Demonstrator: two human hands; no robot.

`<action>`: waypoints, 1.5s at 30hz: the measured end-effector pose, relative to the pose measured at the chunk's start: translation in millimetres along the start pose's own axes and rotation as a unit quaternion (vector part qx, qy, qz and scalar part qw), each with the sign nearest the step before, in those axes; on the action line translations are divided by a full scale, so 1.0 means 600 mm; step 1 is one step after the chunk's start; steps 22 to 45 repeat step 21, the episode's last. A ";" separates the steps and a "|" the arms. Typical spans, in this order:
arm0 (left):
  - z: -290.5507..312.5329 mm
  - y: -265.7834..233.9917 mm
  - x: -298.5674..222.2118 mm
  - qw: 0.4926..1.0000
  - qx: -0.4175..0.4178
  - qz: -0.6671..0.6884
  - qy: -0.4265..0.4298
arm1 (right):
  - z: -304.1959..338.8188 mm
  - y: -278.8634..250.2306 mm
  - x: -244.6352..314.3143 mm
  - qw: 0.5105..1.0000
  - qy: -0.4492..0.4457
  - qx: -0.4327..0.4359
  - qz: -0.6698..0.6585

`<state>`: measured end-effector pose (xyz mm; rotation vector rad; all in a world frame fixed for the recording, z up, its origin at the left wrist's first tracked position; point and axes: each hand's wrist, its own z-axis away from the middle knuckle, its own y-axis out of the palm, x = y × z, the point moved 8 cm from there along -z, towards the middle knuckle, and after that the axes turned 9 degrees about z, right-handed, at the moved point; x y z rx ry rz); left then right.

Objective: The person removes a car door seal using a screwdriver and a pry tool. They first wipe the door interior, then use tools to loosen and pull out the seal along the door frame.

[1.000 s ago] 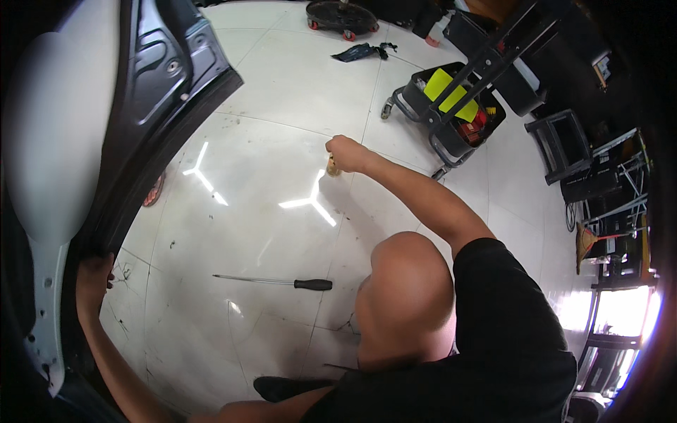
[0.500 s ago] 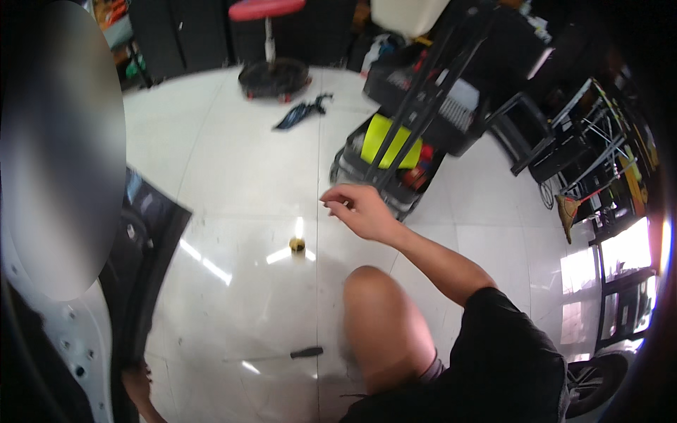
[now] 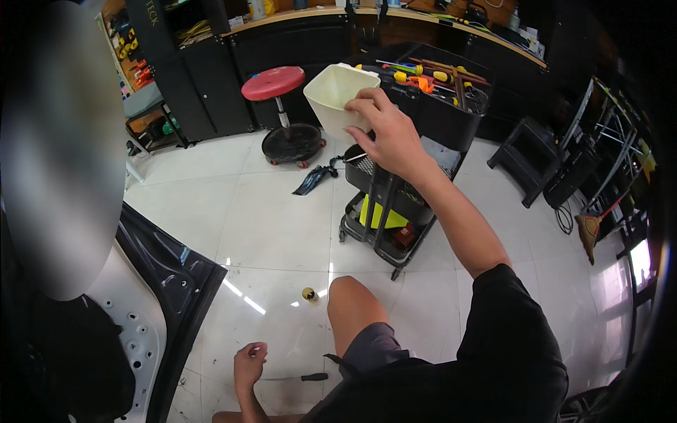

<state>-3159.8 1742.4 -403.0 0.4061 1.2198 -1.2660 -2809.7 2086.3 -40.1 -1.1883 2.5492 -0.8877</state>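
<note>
My right hand (image 3: 386,134) reaches up and forward to a white bin (image 3: 326,106) at the tool cart's edge. Its fingers are curled, with a gap between thumb and fingertips, in front of the bin's right side. Nothing shows between them. Low in the picture, my left hand (image 3: 250,363) is closed with bent fingers; what it holds, if anything, is hidden. A screwdriver (image 3: 314,377) with a dark handle and long thin shaft lies on the floor beside it. Farther out, a small gold-coloured round thing (image 3: 309,295) stands near my knee.
A black rolling cart (image 3: 441,123) carries screwdrivers and other tools on top. A dark vehicle door panel (image 3: 176,282) stands at left. Beyond are a red stool (image 3: 273,83), a dark crumpled piece (image 3: 316,178), a workbench (image 3: 296,14) and a black step stool (image 3: 529,158).
My right hand has moved up and forward to the white bin, and its pinched fingers have parted. The left hand has come away from the door panel's edge. The view has tilted up.
</note>
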 end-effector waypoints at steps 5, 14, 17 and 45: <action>-0.022 0.043 -0.088 1.000 -0.006 -0.005 0.025 | 0.002 0.023 -0.041 0.994 0.005 -0.035 -0.101; -0.094 0.033 -0.122 0.995 -0.052 0.025 -0.083 | 0.033 0.051 -0.050 0.965 -0.005 -0.174 -0.199; -0.175 0.091 -0.114 0.996 -0.018 0.036 -0.076 | 0.046 0.049 -0.064 0.958 0.027 -0.142 -0.246; -0.297 0.213 -0.045 0.971 0.079 -0.227 -0.012 | 0.048 0.061 -0.093 0.924 0.035 -0.265 -0.274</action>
